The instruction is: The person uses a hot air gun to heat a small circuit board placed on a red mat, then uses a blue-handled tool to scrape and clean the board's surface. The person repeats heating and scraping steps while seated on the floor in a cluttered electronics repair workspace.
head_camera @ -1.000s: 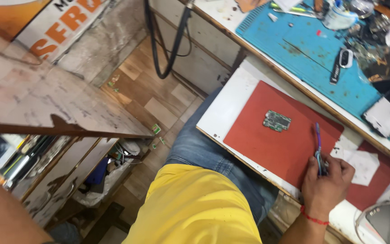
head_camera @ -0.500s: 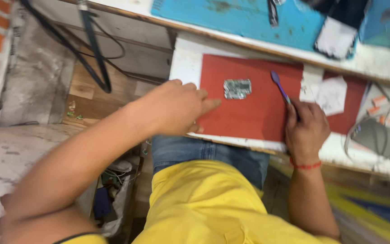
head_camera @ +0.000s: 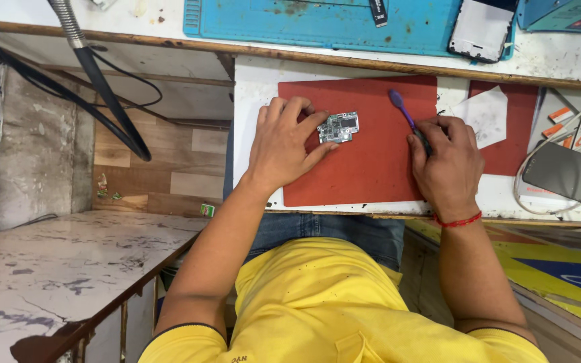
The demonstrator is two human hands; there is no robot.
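A small green circuit board (head_camera: 339, 126) lies on a red mat (head_camera: 371, 168) on a white pull-out shelf (head_camera: 257, 81). My left hand (head_camera: 284, 144) rests on the mat with fingertips touching the board's left edge. My right hand (head_camera: 446, 165) grips a purple brush (head_camera: 401, 111), its head pointing up-left, a short way right of the board.
A blue work mat (head_camera: 317, 27) lies on the bench above, with a phone (head_camera: 482, 27) face up on it. White paper (head_camera: 485, 114) sits right of the brush. A grey device with cables (head_camera: 566, 175) lies far right. A marble-topped table (head_camera: 48, 269) stands at left, black cables (head_camera: 109, 101) hanging.
The view swung to look straight down at the shelf. My left hand came in from the left and settled on the circuit board. My right hand still holds the brush.
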